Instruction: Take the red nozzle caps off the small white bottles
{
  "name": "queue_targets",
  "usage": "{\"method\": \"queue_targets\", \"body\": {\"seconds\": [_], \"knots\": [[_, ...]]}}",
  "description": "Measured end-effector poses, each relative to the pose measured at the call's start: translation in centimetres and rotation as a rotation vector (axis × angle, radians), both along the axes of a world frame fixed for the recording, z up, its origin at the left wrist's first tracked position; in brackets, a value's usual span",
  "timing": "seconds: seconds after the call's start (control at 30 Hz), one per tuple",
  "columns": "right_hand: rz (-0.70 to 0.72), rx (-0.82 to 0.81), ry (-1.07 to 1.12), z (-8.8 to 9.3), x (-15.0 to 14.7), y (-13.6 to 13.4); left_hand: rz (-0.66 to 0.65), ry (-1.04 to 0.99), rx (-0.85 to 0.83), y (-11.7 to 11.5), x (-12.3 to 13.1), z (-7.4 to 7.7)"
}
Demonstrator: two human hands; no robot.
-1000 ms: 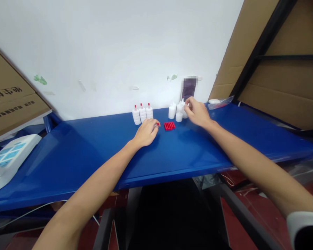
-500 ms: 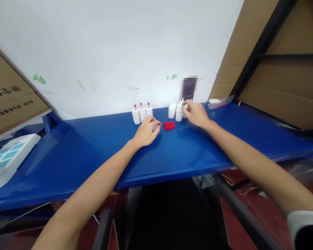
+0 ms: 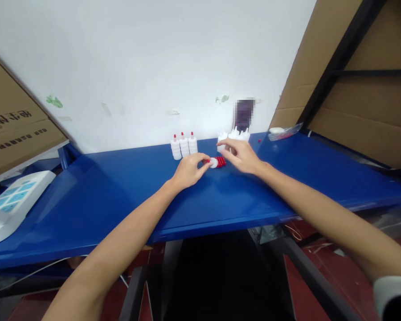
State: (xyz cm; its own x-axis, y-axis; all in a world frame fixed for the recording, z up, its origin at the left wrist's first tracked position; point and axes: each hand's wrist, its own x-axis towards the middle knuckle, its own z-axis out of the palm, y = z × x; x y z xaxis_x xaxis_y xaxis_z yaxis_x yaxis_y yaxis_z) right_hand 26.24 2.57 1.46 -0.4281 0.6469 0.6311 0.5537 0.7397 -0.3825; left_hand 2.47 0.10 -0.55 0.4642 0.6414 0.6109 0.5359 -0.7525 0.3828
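Note:
My left hand is closed at the table, thumb and index finger pinched by a red tip. At those fingertips is a small white plastic bottle, partly hidden, seemingly tilted. Right beside it lies a tight block of red caps. My right hand hovers just right of the caps, thumb and index finger curved and apart, nothing visible between them. Behind it stand several white bottles with bare white nozzles, partly covered by the hand. Three white bottles with red caps stand in a row behind my left hand.
The blue table meets a white wall. One loose red cap lies near the back right, beside a clear plastic bag. A white device with blue panels is at the left, below a cardboard box.
My right hand has come away from the uncapped bottles, moving left and nearer the caps. The bottle at my left hand now shows white beside the caps. The view has shifted slightly.

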Motion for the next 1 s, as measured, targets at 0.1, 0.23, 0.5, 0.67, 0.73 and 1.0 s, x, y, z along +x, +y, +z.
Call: {"method": "queue_targets", "body": {"seconds": [0.1, 0.23, 0.5, 0.67, 0.73, 1.0], "knots": [[0.132, 0.043, -0.103, 0.0, -1.6, -1.3, 0.014, -0.062, -0.011, 0.0, 0.0, 0.0], [0.192, 0.085, -0.124, -0.2, -2.5, -2.0, 0.000, -0.078, -0.038, -0.3, -0.1, 0.2], [0.203, 0.134, -0.096, -0.2, -2.8, -2.3, -0.001, 0.061, -0.007, -0.4, -0.1, 0.5], [0.209, 0.161, -0.103, -0.2, -3.1, -2.3, -0.069, 0.084, -0.047, -0.7, 0.5, 0.8], [0.212, 0.154, -0.121, -0.1, -3.1, -2.4, -0.097, 0.069, -0.083, -0.8, 0.7, 1.0], [0.242, 0.168, -0.160, 0.0, -3.0, -2.3, -0.133, 0.071, -0.134, -0.9, 0.6, 1.6]]}}
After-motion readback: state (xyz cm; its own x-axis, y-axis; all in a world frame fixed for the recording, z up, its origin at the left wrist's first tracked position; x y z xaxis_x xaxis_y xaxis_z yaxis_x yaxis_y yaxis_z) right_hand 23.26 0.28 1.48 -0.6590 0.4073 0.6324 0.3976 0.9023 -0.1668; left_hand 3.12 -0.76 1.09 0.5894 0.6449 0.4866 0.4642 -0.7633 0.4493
